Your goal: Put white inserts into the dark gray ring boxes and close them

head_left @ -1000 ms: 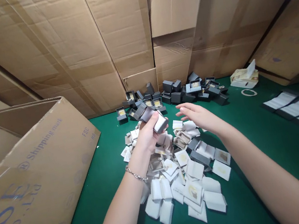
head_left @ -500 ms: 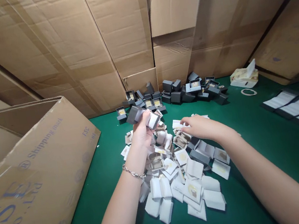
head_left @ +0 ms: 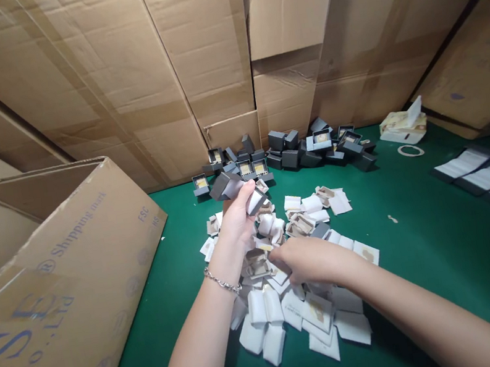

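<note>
The left hand (head_left: 238,219) is grasping a small dark grey hinged box (head_left: 226,185), which is held above the near part of the tabletop (head_left: 407,281). The box is open: its dark part is turned to the upper left, and a white surface shows in the other part, beside the thumb. On the left wrist there is a silver chain bracelet (head_left: 222,281). The right hand (head_left: 306,254) is bent downward over the pile of white folded papers (head_left: 272,345); its fingertips are partly hidden there, so I cannot tell if they grip something.

The pile spreads under and around both hands. One paper card (head_left: 317,309), lying in front of the right hand, has a printed picture.

Behind the hands, many dark boxes (head_left: 290,158) stand and lie along the cardboard wall (head_left: 214,57). Several are opened and show yellowish contents. To the right of them are a tissue pack (head_left: 404,129) and a white ring (head_left: 401,149). Farther right, a black tray (head_left: 462,188) carries white pieces. On the left side stands a large open carton (head_left: 109,244), printed "Shipping mark".
</note>
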Available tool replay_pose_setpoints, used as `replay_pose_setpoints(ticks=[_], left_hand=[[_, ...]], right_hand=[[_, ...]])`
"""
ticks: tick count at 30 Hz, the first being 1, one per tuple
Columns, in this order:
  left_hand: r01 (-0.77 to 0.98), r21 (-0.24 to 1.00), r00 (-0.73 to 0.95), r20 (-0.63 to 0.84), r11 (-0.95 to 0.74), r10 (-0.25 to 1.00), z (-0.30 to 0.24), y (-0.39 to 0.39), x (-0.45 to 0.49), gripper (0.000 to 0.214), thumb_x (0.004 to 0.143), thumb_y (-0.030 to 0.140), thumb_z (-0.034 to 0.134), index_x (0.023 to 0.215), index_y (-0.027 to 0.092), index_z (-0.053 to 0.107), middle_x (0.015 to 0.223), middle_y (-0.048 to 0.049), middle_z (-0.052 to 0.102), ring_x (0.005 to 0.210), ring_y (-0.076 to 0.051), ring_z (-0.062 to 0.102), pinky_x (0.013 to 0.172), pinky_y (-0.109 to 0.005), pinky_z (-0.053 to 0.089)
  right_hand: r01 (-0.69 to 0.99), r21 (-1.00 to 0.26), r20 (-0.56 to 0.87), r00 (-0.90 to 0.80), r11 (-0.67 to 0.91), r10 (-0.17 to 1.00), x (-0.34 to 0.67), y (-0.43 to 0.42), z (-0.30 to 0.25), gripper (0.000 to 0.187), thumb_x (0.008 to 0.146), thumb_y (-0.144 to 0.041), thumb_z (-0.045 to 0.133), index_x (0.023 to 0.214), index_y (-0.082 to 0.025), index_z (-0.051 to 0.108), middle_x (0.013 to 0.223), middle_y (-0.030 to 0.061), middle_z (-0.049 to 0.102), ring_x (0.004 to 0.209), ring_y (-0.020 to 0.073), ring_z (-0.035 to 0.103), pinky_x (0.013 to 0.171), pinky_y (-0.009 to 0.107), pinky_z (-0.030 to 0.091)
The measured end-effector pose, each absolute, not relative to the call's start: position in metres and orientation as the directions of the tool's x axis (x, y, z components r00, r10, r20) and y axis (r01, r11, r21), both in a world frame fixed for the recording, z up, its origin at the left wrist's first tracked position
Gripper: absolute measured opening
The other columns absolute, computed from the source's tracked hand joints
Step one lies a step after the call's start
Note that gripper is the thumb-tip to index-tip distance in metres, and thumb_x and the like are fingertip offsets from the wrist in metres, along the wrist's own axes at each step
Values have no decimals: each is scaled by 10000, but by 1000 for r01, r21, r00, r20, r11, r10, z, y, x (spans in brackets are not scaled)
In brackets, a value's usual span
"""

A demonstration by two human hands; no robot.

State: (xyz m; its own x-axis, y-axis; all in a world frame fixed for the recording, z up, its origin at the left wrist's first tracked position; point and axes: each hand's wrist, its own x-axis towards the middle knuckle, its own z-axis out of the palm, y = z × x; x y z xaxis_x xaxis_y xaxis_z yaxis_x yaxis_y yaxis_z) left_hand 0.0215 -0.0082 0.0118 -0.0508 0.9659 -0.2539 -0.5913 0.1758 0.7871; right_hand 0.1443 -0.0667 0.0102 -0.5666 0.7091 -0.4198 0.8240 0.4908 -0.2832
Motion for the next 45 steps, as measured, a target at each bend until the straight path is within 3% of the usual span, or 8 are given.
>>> replay_pose_setpoints(ticks=[9,14,18,24,28,34,39,45], left_hand=[[-531,812,16,-278,243,961,9,-7,21,258,643,318,792,757,147,636,694,-7,657,581,-99,597,471,-198,462],[-440,833,216,-265,336,940,0,-8,20,305,605,253,824,815,137,636,792,-34,678,705,-125,635,623,-247,537],[-319,873,370,-243,368,897,-1,-12,20,390,576,156,829,894,165,603,851,-17,677,766,-132,647,741,-300,546],[-272,873,441,-262,406,859,2,-14,24,308,671,251,778,893,177,577,900,-20,664,828,-141,645,744,-291,548],[-274,872,419,-272,406,866,-3,-12,28,284,682,269,765,865,159,578,801,-17,650,711,-126,634,622,-244,531],[-318,864,377,-261,389,889,-5,-11,32,202,676,185,741,815,150,598,729,-12,654,634,-109,620,554,-210,508],[-359,870,384,-193,338,903,-4,-13,30,390,668,217,761,1038,187,644,974,-55,696,769,-134,647,674,-263,539],[-506,860,107,147,-74,983,-6,-14,36,638,693,319,759,1289,267,537,1214,-58,632,934,-155,640,853,-304,514]], right_hand=[[821,-282,-413,-571,497,710,143,-60,10,195,713,-107,550,833,-187,682,759,75,680,670,206,618,510,254,321],[813,-288,-455,-581,506,675,149,-55,16,246,752,-100,461,777,-165,697,748,70,672,651,171,578,522,253,307],[778,-465,-480,-622,422,618,164,-52,25,195,773,-174,487,787,-176,681,733,29,652,614,135,525,537,243,326],[669,-675,-429,-699,311,573,194,-45,46,284,873,-363,456,707,-169,582,682,-6,552,580,104,429,545,245,331],[554,-806,-311,-696,208,647,211,-37,53,331,864,-444,498,705,-165,577,686,-13,526,623,106,445,580,244,353],[270,-962,-90,-427,32,900,223,-22,45,271,794,-393,603,943,-171,644,799,15,622,629,101,497,595,239,393],[40,-996,-87,-206,-81,975,219,-15,41,54,609,-203,535,643,-169,560,683,36,613,611,137,546,590,259,436],[55,-996,67,-77,71,995,194,-29,42,201,564,-169,447,693,-173,602,557,-21,504,492,96,419,467,226,327]])
